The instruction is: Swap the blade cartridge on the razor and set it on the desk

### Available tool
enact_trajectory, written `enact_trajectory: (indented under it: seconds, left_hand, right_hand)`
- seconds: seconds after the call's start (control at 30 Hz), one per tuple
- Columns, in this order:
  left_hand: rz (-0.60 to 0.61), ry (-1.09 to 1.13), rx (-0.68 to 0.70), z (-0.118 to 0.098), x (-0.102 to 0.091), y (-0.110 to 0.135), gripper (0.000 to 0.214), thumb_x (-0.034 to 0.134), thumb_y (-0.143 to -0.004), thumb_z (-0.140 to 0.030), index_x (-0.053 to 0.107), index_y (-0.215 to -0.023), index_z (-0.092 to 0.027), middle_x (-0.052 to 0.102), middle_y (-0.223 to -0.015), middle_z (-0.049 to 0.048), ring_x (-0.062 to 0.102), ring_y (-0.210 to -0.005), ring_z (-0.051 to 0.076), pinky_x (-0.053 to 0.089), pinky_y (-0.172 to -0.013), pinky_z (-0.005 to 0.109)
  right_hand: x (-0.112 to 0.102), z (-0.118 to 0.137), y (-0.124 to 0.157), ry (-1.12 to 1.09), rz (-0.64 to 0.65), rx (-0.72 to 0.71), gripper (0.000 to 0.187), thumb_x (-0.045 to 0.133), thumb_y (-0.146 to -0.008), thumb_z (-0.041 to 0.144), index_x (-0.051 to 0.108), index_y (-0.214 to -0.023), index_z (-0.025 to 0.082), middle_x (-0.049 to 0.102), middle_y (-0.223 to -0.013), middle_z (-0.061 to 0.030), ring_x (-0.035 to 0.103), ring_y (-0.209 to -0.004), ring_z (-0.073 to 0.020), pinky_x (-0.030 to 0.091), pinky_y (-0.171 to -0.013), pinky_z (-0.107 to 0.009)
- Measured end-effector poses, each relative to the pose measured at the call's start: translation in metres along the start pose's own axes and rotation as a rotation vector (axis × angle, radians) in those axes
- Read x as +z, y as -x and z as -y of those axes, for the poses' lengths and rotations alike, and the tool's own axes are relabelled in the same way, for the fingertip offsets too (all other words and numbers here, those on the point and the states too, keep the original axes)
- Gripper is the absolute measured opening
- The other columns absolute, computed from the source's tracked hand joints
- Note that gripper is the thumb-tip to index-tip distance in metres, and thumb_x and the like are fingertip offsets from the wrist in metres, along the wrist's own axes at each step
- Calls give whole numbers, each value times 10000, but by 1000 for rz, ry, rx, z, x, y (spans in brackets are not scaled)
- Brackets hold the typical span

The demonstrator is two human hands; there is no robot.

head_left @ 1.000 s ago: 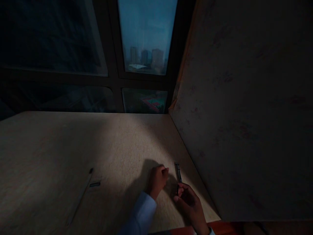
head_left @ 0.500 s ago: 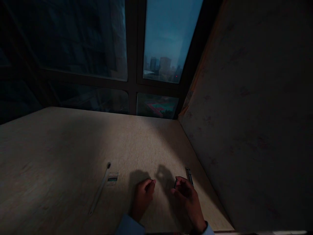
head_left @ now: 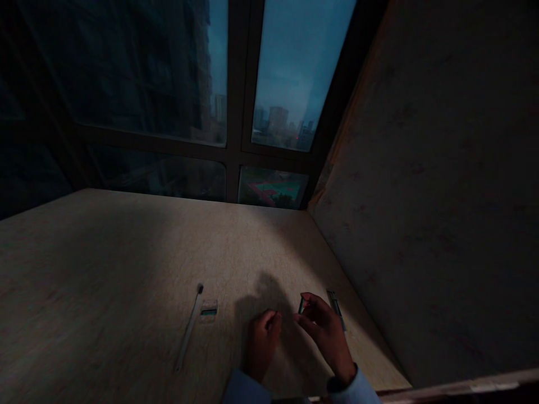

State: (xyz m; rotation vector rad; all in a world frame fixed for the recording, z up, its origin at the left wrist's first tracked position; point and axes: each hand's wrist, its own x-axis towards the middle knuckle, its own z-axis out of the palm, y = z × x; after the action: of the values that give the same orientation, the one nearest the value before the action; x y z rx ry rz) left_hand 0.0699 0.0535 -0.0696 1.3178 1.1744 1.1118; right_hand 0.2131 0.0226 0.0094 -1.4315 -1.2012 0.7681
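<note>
My right hand hovers low over a pale wooden board and pinches a small dark piece between thumb and fingertips. My left hand rests beside it with the fingers curled in; nothing shows in them. A short metal strip lies on the board just right of my right hand. Farther left lie a long thin rod and a small rectangular clip. The scene is dim.
An upright wooden panel walls off the right side. Dark window frames with a city view stand behind the board's far edge. The board's front edge runs along the bottom right.
The view has swung right and up. My left hand has drawn back from the metal strip toward the middle. My right hand has lifted off the strip and now pinches a small dark piece.
</note>
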Motion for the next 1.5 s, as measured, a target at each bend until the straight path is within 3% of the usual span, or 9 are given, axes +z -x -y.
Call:
enact_trajectory:
  seconds: [0.2, 0.43, 0.67, 1.03, 1.2, 1.33, 1.4, 1.5]
  left_hand:
    - [-5, -22, 18, 4, -1, -1, 554, 499, -826, -676, 606, -642, -165, 531, -535, -3, 469, -493, 124, 350, -469, 226]
    - [17, 12, -46, -6, -5, -3, 609, 551, -725, -756, 645, -682, -156, 526, -526, -12, 476, -461, 127, 378, -452, 233]
    - [-13, -32, -75, -8, -7, -3, 618, 579, -688, -768, 657, -681, -155, 579, -527, 6, 515, -449, 139, 415, -440, 239]
    - [-52, -55, -83, -16, -9, -5, 660, 608, -602, -815, 670, -658, -160, 602, -502, 23, 534, -430, 154, 428, -402, 244]
    - [5, -38, -90, -10, -11, -2, 617, 636, -637, -758, 697, -708, -148, 619, -536, 25, 572, -463, 162, 476, -433, 246]
    - [53, -200, 56, 2, -14, 2, 523, 545, -803, -650, 734, -818, -163, 713, -691, 66, 673, -608, 205, 560, -541, 284]
    - [67, -371, 260, 8, -13, 1, 424, 520, -871, -541, 744, -940, -188, 758, -925, 94, 717, -860, 243, 601, -731, 345]
    - [66, -713, 610, 16, -8, 1, 364, 524, -909, -379, 680, -1177, -189, 674, -1274, 110, 547, -1282, 300, 495, -1021, 485]
  right_hand:
    - [-11, 6, -3, 59, -64, -27, 453, 825, -651, 400, 705, -1015, 159, 658, -736, -26, 617, -632, -184, 524, -610, -293]
    - [-46, 8, -3, 95, -183, -41, 479, 818, -666, 424, 696, -1046, 160, 647, -737, -22, 617, -656, -186, 516, -634, -308]
    - [-72, -6, -5, 48, -245, -39, 484, 826, -670, 422, 667, -1056, 175, 627, -759, -13, 594, -636, -168, 510, -575, -289]
    - [-93, -20, -3, 111, -323, -33, 527, 829, -640, 508, 671, -999, 155, 642, -762, -39, 616, -602, -183, 527, -541, -295]
    - [-102, -35, -4, 223, -326, -30, 538, 796, -661, 557, 670, -991, 151, 653, -740, -45, 608, -590, -186, 512, -548, -295]
    - [-110, -49, -8, 287, -320, -33, 562, 762, -675, 610, 682, -986, 149, 662, -742, -50, 608, -588, -185, 508, -549, -292]
    - [-113, -55, -11, 305, -334, -30, 595, 752, -667, 641, 690, -1000, 152, 673, -752, -54, 619, -599, -191, 514, -559, -296]
    - [-117, -64, -16, 348, -347, -5, 629, 746, -655, 670, 704, -1010, 152, 688, -751, -63, 633, -626, -211, 516, -581, -310]
